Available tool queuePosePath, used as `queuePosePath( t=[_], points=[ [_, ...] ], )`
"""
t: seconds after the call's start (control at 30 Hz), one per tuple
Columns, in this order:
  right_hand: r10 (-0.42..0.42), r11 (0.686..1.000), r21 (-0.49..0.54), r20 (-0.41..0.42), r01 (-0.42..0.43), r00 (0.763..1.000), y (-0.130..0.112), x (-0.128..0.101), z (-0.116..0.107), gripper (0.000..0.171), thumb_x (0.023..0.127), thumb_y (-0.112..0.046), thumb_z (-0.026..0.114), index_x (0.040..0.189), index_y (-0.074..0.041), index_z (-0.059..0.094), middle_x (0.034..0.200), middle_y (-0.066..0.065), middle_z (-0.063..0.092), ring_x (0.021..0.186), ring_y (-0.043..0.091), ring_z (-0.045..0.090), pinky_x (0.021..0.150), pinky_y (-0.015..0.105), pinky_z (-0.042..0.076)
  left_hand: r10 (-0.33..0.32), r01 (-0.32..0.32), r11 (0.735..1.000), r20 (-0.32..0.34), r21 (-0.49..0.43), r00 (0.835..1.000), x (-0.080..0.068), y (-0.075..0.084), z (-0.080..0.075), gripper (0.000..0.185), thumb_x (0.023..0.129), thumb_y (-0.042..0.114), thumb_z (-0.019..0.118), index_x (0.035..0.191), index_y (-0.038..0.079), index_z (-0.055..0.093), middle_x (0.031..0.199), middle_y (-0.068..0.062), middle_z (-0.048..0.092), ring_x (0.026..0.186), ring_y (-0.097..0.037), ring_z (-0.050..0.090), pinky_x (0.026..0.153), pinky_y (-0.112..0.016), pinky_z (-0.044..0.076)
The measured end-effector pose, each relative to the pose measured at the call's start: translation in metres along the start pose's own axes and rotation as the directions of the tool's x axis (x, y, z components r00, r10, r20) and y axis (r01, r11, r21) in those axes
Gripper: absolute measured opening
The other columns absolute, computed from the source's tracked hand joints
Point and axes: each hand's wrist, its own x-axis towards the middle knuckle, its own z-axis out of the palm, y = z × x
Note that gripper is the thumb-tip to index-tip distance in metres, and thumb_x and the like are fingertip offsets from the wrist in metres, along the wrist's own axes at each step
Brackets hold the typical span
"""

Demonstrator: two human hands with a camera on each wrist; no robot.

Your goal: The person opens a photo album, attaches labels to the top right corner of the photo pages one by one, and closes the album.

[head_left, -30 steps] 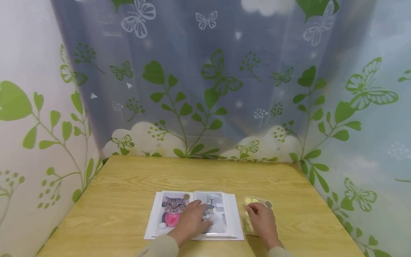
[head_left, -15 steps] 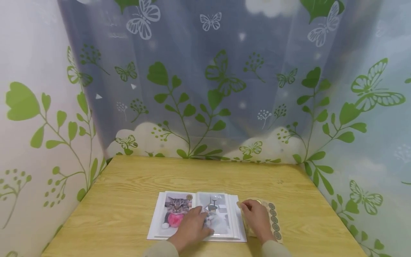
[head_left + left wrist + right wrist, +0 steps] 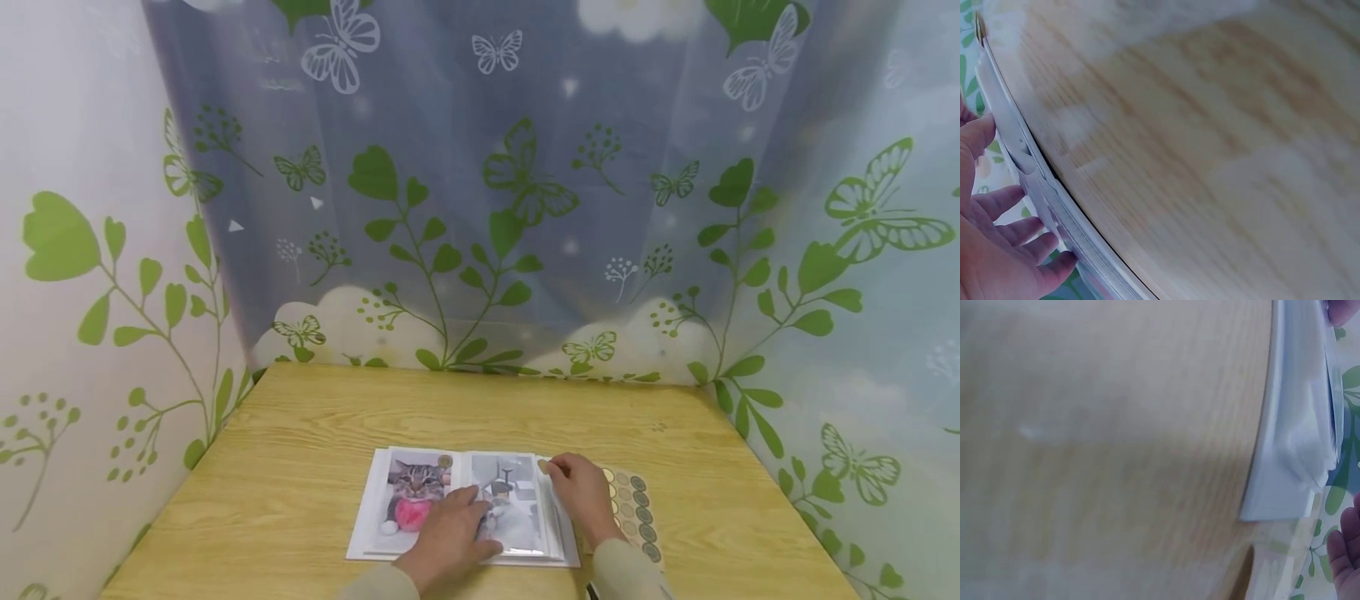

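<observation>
A small photo album (image 3: 363,517) lies spread on the table, with a cat photo (image 3: 411,504) on its left page and another photo (image 3: 504,475) on its right. My left hand (image 3: 450,529) rests on the album with fingers spread, across the middle and the right photo. Between right thumb and fingertips I pinch a small round gold sticker (image 3: 543,467), with my right hand (image 3: 581,496) over the album's upper right edge. The left wrist view shows my left fingers (image 3: 1029,234) against the album's pages (image 3: 1054,194). Whether the sticker touches the page I cannot tell.
A sheet of round stickers (image 3: 628,512), gold and dark, lies right of the album, partly under my right forearm. A round gold sticker (image 3: 445,461) sits at the cat photo's top corner. The wooden table (image 3: 337,408) meets a patterned curtain (image 3: 450,250) behind and at the sides.
My right hand has moved left from the sticker sheet to the album's right edge, carrying a gold sticker. More of the sheet shows now. My left hand has stayed on the album.
</observation>
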Motion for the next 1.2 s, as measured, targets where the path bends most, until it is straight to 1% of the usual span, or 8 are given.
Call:
queuePosePath(
  t=[0.27, 0.5, 0.7, 0.87, 1.07, 1.2],
  points=[
    [-0.085, 0.996, -0.036, -0.002, 0.085, 0.996, -0.003, 0.013, 0.009, 0.010, 0.091, -0.017, 0.069, 0.088, -0.010, 0.073, 0.079, -0.001, 0.068, 0.072, 0.015, 0.059, 0.069, 0.038, 0.051, 0.004, -0.004, 1.000, -0.007, 0.000, 1.000, 0.000, 0.000, 0.000, 0.061, 0.081, 0.045, 0.077, 0.126, 0.005, 0.064, 0.135, -0.020, 0.055, 0.126, -0.038, 0.050, 0.103, -0.055, 0.042],
    [-0.151, 0.985, -0.079, 0.038, 0.153, 0.988, -0.002, 0.023, 0.014, 0.010, 0.092, -0.016, 0.067, 0.087, -0.010, 0.073, 0.079, -0.002, 0.067, 0.070, 0.014, 0.059, 0.066, 0.037, 0.050, -0.003, 0.003, 1.000, -0.001, 0.004, 1.000, 0.000, 0.000, 0.000, 0.062, 0.081, 0.047, 0.076, 0.126, 0.005, 0.064, 0.135, -0.020, 0.055, 0.126, -0.038, 0.051, 0.103, -0.055, 0.043],
    [-0.155, 0.980, -0.113, 0.065, 0.162, 0.986, -0.002, 0.029, 0.018, 0.011, 0.092, -0.017, 0.068, 0.088, -0.008, 0.073, 0.080, 0.000, 0.068, 0.071, 0.015, 0.060, 0.067, 0.038, 0.052, -0.006, 0.006, 1.000, -0.001, 0.006, 1.000, 0.000, -0.001, 0.000, 0.061, 0.081, 0.046, 0.077, 0.124, 0.005, 0.065, 0.134, -0.019, 0.056, 0.125, -0.037, 0.051, 0.102, -0.054, 0.044],
    [-0.160, 0.976, -0.138, 0.086, 0.171, 0.983, -0.005, 0.031, 0.021, 0.013, 0.094, -0.019, 0.068, 0.088, -0.008, 0.073, 0.080, 0.000, 0.068, 0.070, 0.014, 0.059, 0.067, 0.037, 0.053, 0.000, 0.000, 1.000, -0.004, 0.015, 1.000, 0.001, -0.001, 0.001, 0.061, 0.081, 0.046, 0.077, 0.123, 0.005, 0.065, 0.133, -0.019, 0.057, 0.124, -0.037, 0.052, 0.101, -0.054, 0.045],
    [-0.156, 0.972, -0.162, 0.103, 0.171, 0.982, -0.010, 0.031, 0.022, 0.014, 0.094, -0.019, 0.068, 0.087, -0.008, 0.073, 0.080, 0.000, 0.067, 0.069, 0.013, 0.058, 0.066, 0.036, 0.053, 0.024, -0.023, 0.999, -0.010, 0.044, 1.000, 0.001, -0.002, 0.003, 0.060, 0.081, 0.047, 0.076, 0.122, 0.005, 0.066, 0.131, -0.019, 0.058, 0.122, -0.036, 0.054, 0.099, -0.052, 0.047],
    [-0.154, 0.969, -0.180, 0.106, 0.172, 0.982, -0.009, 0.031, 0.023, 0.015, 0.094, -0.021, 0.068, 0.088, -0.008, 0.073, 0.081, 0.001, 0.068, 0.070, 0.013, 0.059, 0.066, 0.037, 0.054, 0.031, -0.031, 0.999, -0.009, 0.041, 0.999, 0.001, -0.001, 0.001, 0.060, 0.081, 0.047, 0.076, 0.122, 0.004, 0.066, 0.131, -0.020, 0.058, 0.121, -0.037, 0.054, 0.098, -0.053, 0.047]
  ],
)
